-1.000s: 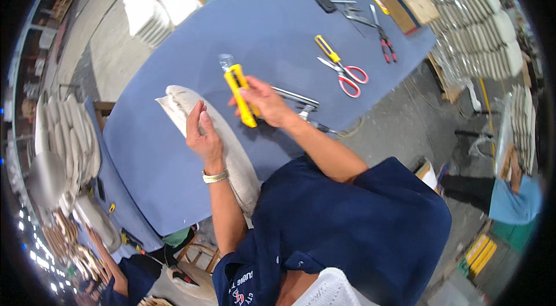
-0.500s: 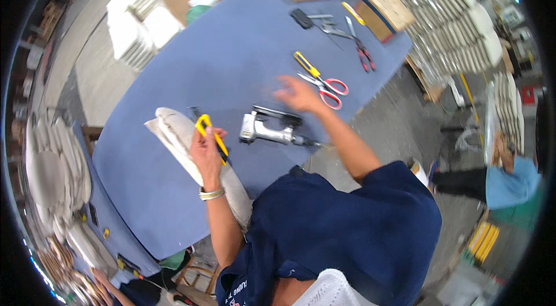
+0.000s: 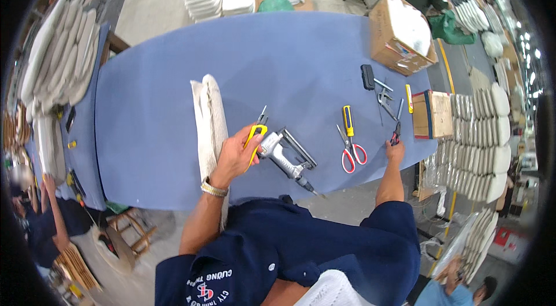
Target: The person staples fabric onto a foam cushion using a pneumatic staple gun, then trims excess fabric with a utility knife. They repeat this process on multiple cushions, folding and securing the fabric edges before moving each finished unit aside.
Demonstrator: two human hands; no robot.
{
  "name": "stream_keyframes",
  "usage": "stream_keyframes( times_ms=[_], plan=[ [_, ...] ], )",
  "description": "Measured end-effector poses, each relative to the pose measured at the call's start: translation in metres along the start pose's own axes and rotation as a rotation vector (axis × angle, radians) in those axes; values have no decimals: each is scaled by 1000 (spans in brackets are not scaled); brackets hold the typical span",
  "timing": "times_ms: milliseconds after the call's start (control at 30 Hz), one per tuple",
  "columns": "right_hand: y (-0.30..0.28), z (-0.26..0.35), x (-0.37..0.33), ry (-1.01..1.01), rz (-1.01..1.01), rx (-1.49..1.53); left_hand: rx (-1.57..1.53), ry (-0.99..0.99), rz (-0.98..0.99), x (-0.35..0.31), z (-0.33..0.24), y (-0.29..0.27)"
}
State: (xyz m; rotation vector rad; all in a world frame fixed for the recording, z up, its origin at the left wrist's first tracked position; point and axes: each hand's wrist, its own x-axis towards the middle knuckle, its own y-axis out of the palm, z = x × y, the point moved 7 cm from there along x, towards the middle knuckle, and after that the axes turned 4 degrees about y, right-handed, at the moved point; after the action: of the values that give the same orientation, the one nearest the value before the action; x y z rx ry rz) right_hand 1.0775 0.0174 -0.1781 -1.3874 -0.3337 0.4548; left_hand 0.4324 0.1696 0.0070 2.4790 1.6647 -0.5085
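My left hand is closed around a yellow-and-black utility knife, its metal end pointing away from me. Beneath that hand lies a long, folded beige cloth piece. Just right of the knife rests a silver pneumatic staple gun with its hose fitting toward me. At the table's right side, my right hand has its fingers closed on the red-and-black handles of a pair of pliers. Between the hands lie red-handled scissors and a yellow-and-black screwdriver.
The blue table carries a black block-shaped object, a metal clamp-like tool, a yellow cutter, a wooden box and a cardboard box. Cushion stacks stand right. Other people work at both lower sides.
My right hand has moved right from near the scissors to the pliers and closed on their handles. The left hand still holds the knife, now nearer the staple gun. The view has turned.
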Motion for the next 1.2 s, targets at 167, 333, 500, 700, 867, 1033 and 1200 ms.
stream_keyframes(
  times_ms=[167,333,500,700,867,1033,1200],
  plan=[
    [4,-17,-2,322,348,602,-116,-8,76,3,7,9],
    [-32,108,-139,309,509,1593,-126,67,32,-12,-11,-6],
    [-109,246,-340,-159,1045,1366,-34,59,92,-48,-37,-21],
    [-170,303,-448,-396,1290,1473,-93,114,50,-94,-41,-43],
    [-200,294,-473,-561,1072,1238,-122,152,104,-127,-25,-62],
    [-217,296,-508,-660,859,1153,-187,170,154,-161,-19,-77],
    [-242,303,-548,-901,490,882,-59,246,252,-180,-35,-100]
  ],
)
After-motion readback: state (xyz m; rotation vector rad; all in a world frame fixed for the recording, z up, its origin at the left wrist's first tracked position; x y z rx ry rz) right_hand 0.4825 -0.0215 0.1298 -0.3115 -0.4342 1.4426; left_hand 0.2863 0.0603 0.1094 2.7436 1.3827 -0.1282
